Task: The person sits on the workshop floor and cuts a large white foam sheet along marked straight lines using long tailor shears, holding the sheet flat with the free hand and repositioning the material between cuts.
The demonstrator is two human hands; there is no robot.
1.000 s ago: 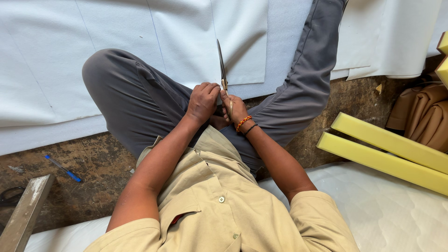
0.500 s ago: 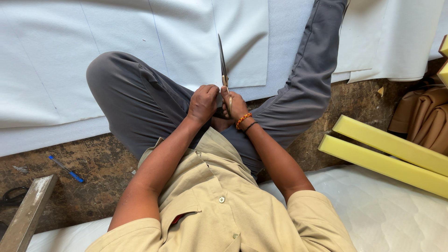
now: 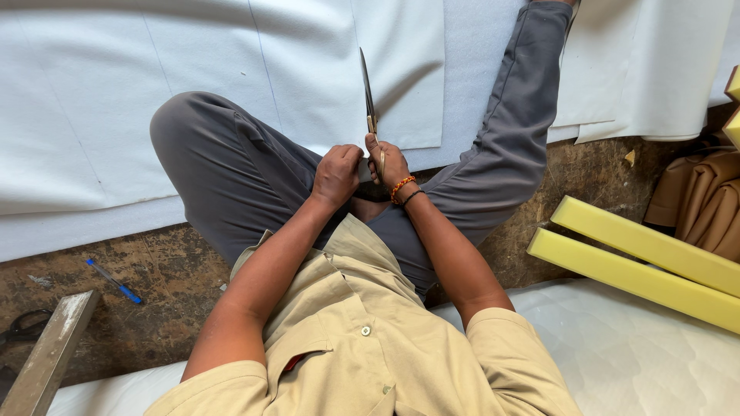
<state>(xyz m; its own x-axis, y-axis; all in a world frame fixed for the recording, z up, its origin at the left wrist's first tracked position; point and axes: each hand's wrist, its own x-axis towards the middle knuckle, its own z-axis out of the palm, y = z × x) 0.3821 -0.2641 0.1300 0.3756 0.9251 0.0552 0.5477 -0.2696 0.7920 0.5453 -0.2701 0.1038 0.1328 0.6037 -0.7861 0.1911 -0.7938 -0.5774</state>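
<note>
We sit on the floor with the scissors (image 3: 368,88) in our right hand (image 3: 389,163), fingers clenched around the handles, the long blades pointing straight away from the grip and closed or nearly so, as far as we can tell. The blades lie along a cut in the white sheet (image 3: 231,92) just beyond our knuckles. Our left hand (image 3: 336,174) sits just beside the right, touching it, its fingers curled shut on the near edge of that sheet, to the left of the blades. An orange bead bracelet (image 3: 401,186) and a dark band ring the right wrist, just behind the grip.

Thin blue lines run across the sheet to the left of the scissors. A blue pen (image 3: 114,281) lies on the brown floor well to the left and nearer to us than the grip. Two yellow foam strips (image 3: 640,262) lie side by side well to the right, with brown rolled material (image 3: 705,204) beyond them. We see no packages, labels or containers.
</note>
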